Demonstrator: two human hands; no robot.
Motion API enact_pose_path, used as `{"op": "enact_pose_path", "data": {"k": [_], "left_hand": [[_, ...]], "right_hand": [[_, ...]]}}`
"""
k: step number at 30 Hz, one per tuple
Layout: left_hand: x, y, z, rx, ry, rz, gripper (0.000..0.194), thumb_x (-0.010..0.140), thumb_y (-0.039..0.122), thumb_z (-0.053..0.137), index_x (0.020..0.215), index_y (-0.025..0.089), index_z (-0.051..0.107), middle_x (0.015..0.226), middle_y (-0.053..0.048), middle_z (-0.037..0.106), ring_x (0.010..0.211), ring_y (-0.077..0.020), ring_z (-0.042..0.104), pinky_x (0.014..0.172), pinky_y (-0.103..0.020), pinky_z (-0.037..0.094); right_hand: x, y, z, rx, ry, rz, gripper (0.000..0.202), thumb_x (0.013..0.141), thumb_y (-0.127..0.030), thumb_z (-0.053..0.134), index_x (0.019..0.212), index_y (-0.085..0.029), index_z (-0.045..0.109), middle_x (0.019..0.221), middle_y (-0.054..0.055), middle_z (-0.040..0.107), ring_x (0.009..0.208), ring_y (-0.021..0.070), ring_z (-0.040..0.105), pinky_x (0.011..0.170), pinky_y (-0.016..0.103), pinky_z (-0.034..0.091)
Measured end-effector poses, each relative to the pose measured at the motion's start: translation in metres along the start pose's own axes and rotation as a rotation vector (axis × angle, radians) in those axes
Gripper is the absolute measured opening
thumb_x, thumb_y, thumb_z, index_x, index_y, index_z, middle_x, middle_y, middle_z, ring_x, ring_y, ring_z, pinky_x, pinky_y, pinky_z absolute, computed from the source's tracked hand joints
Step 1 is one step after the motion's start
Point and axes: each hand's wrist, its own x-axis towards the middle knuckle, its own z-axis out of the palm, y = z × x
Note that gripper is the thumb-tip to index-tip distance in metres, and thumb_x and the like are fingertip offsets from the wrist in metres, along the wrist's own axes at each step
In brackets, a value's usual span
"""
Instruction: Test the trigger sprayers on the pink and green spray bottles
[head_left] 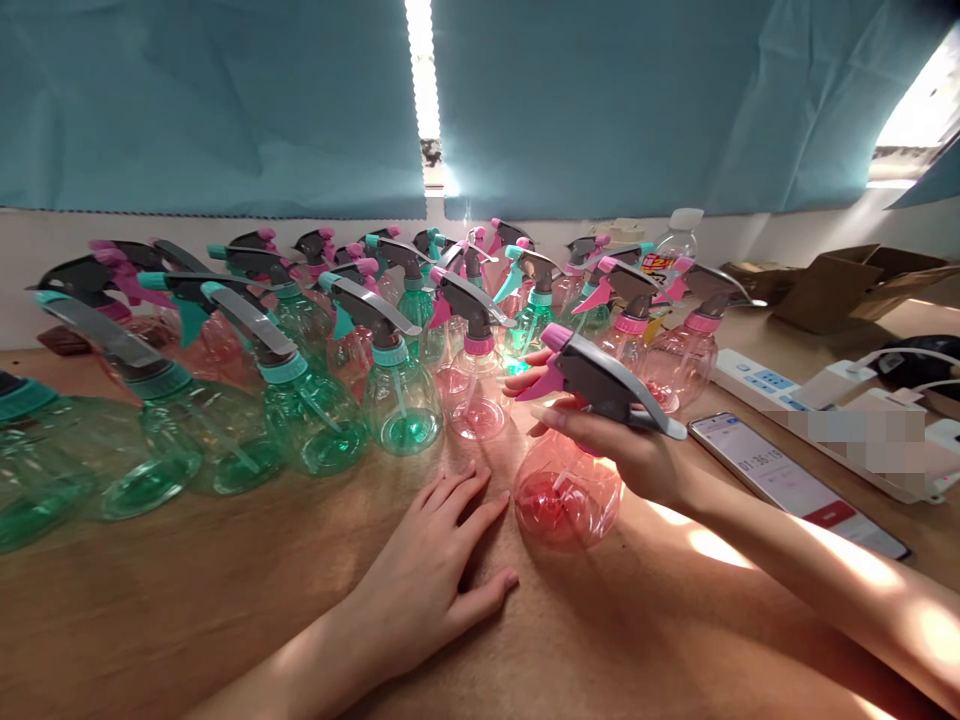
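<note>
My right hand [600,435] is closed around the neck of a pink spray bottle [566,505], just under its grey and pink trigger head. The bottle stands upright at the table's front middle; the hand hides its collar. To its left, my left hand [442,555] lies flat on the wooden table [300,590] with fingers spread, holding nothing. Just beyond the hands stand a clear green spray bottle [405,410] with a turquoise collar and a pink spray bottle [480,400]. Another green spray bottle [311,430] is further left.
Several more pink and green spray bottles crowd the back and left. On the right are a phone [795,485] showing a timer, a white power strip [765,385] with plugs, and an open cardboard box [847,295]. A clear drink bottle [679,240] stands behind, before a blue curtain [600,110].
</note>
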Motion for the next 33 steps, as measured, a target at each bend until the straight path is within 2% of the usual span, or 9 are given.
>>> {"op": "enact_pose_path", "data": {"k": [7, 15, 22, 26, 33], "left_hand": [[0.002, 0.003, -0.005, 0.004, -0.042, -0.020, 0.057, 0.092, 0.047, 0.055, 0.141, 0.019, 0.046, 0.150, -0.014, 0.039, 0.139, -0.0318, 0.032, 0.112, -0.053, 0.026], [0.003, 0.003, -0.005, 0.003, -0.054, -0.019, 0.058, 0.092, 0.047, 0.055, 0.142, 0.017, 0.046, 0.151, -0.015, 0.037, 0.139, -0.0331, 0.030, 0.112, -0.055, 0.025], [0.002, 0.004, -0.006, -0.002, -0.045, -0.017, 0.058, 0.092, 0.046, 0.056, 0.141, 0.016, 0.046, 0.150, -0.016, 0.038, 0.138, -0.0341, 0.032, 0.112, -0.055, 0.025], [0.003, 0.004, -0.006, -0.003, -0.039, -0.016, 0.058, 0.092, 0.046, 0.056, 0.142, 0.017, 0.046, 0.150, -0.015, 0.038, 0.138, -0.0344, 0.032, 0.112, -0.056, 0.026], [0.002, 0.003, -0.005, 0.003, -0.039, -0.013, 0.058, 0.092, 0.047, 0.056, 0.142, 0.017, 0.046, 0.151, -0.015, 0.037, 0.139, -0.0340, 0.032, 0.113, -0.055, 0.025]], "right_hand": [[0.000, -0.001, 0.003, 0.087, 0.015, 0.020, 0.045, 0.083, -0.033, 0.065, 0.127, -0.027, 0.056, 0.116, 0.005, 0.063, 0.099, 0.0216, 0.062, 0.084, 0.039, 0.050], [-0.003, -0.002, 0.003, 0.060, 0.044, 0.107, 0.044, 0.082, -0.036, 0.066, 0.125, -0.028, 0.058, 0.118, 0.003, 0.063, 0.096, 0.0209, 0.063, 0.084, 0.039, 0.048], [-0.003, 0.002, 0.001, 0.007, 0.028, 0.045, 0.041, 0.084, -0.038, 0.064, 0.123, -0.029, 0.059, 0.107, 0.002, 0.067, 0.087, 0.0208, 0.065, 0.079, 0.038, 0.050], [-0.004, 0.006, -0.002, -0.008, 0.027, 0.036, 0.040, 0.084, -0.041, 0.064, 0.122, -0.029, 0.060, 0.093, 0.002, 0.069, 0.082, 0.0219, 0.066, 0.075, 0.038, 0.052], [-0.004, 0.007, -0.002, -0.032, 0.021, 0.036, 0.037, 0.086, -0.040, 0.063, 0.121, -0.029, 0.060, 0.100, 0.002, 0.070, 0.083, 0.0218, 0.066, 0.072, 0.037, 0.051]]}}
